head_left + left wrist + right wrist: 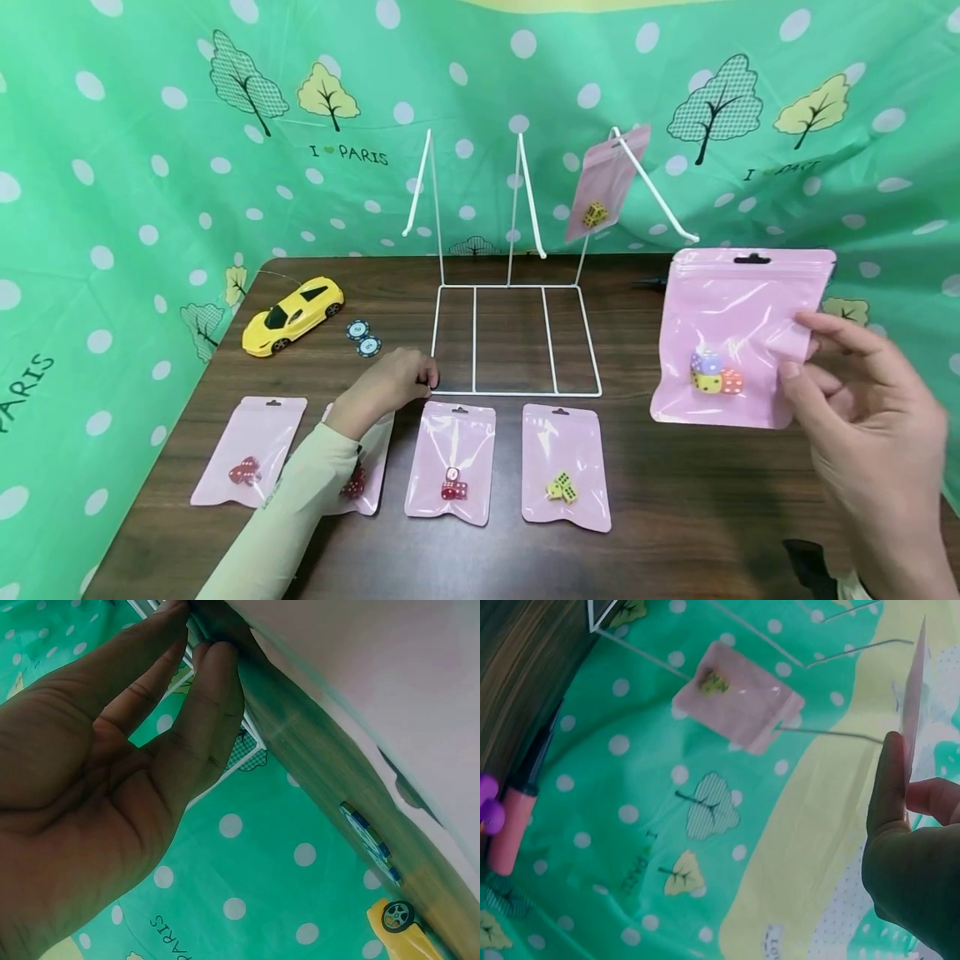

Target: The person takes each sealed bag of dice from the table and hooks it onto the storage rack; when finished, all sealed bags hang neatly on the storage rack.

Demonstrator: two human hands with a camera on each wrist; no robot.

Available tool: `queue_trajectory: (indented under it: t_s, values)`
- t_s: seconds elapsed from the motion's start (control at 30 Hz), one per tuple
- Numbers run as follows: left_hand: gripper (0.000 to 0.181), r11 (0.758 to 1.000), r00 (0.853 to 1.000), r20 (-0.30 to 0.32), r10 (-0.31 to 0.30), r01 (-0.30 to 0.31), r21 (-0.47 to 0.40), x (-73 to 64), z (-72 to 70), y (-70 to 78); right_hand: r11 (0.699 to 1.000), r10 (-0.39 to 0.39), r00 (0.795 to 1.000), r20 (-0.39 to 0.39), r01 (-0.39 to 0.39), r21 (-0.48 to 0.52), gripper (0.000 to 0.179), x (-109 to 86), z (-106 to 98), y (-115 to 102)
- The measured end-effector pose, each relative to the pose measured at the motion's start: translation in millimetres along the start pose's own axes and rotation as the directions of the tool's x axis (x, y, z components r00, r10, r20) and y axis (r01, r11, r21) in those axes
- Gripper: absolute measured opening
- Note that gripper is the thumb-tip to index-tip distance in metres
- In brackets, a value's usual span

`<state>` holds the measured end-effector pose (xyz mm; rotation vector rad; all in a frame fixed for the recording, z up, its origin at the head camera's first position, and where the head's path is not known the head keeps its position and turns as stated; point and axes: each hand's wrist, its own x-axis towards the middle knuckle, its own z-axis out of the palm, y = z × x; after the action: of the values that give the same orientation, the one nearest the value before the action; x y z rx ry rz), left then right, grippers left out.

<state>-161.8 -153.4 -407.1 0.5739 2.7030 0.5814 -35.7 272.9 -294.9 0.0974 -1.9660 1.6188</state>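
Observation:
In the head view my right hand pinches a pink zip bag by its right edge, thumb in front. It is raised upright, right of the white wire display rack, and purple, yellow and orange dice show inside. Edge-on, the same bag appears in the right wrist view. My left hand holds the front left corner of the rack's base between thumb and fingers. On the rack's right hook hangs another pink bag with yellow dice. The left and middle hooks carry nothing.
Along the front lie several flat pink bags with dice, including one with yellow dice; my left forearm partly covers another. A yellow toy car and two poker chips are at left. A pink-handled tool lies at right.

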Motion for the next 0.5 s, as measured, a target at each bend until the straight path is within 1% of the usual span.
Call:
queue_trajectory:
  t_s: [0.07, 0.1, 0.17, 0.23, 0.33, 0.43, 0.5]
  values:
    - [0.016, 1.000, 1.000, -0.002, 0.004, -0.004, 0.002, -0.3, -0.4, 0.2, 0.997, 0.006, 1.000, 0.014, -0.005, -0.078, 0.048, -0.3, 3.8, -2.2]
    - [0.016, 1.000, 1.000, -0.002, 0.004, -0.004, 0.003, -0.4, -0.4, 0.0, 0.996, 0.000, 1.000, 0.025, 0.002, -0.088, 0.049, 0.2, 5.7, -2.6]
    - [0.016, 1.000, 1.000, -0.002, -0.001, 0.001, 0.001, -0.7, -0.3, -0.1, 0.999, -0.021, 0.998, 0.051, 0.019, 0.036, 0.049, 2.2, 9.3, -0.2]
    - [0.016, 1.000, 1.000, -0.003, -0.002, 0.002, 0.004, -1.2, -0.5, -0.2, 0.994, -0.030, 0.997, 0.068, 0.023, 0.106, 0.049, 4.5, 13.0, 0.8]
    - [0.015, 1.000, 1.000, -0.003, -0.004, 0.004, 0.006, -1.1, 0.0, -0.5, 0.991, 0.015, 0.998, 0.056, -0.023, 0.134, 0.049, 8.3, 18.4, 0.5]
    - [0.015, 1.000, 1.000, -0.007, 0.006, -0.006, 0.014, -0.4, 0.6, -0.9, 0.988, 0.087, 0.995, 0.041, -0.091, 0.124, 0.048, 11.6, 23.2, -0.5]
    - [0.015, 1.000, 1.000, -0.009, 0.017, -0.017, 0.016, -0.1, 0.9, -0.8, 0.983, 0.101, 0.994, 0.048, -0.107, 0.147, 0.048, 13.2, 25.3, 1.0]
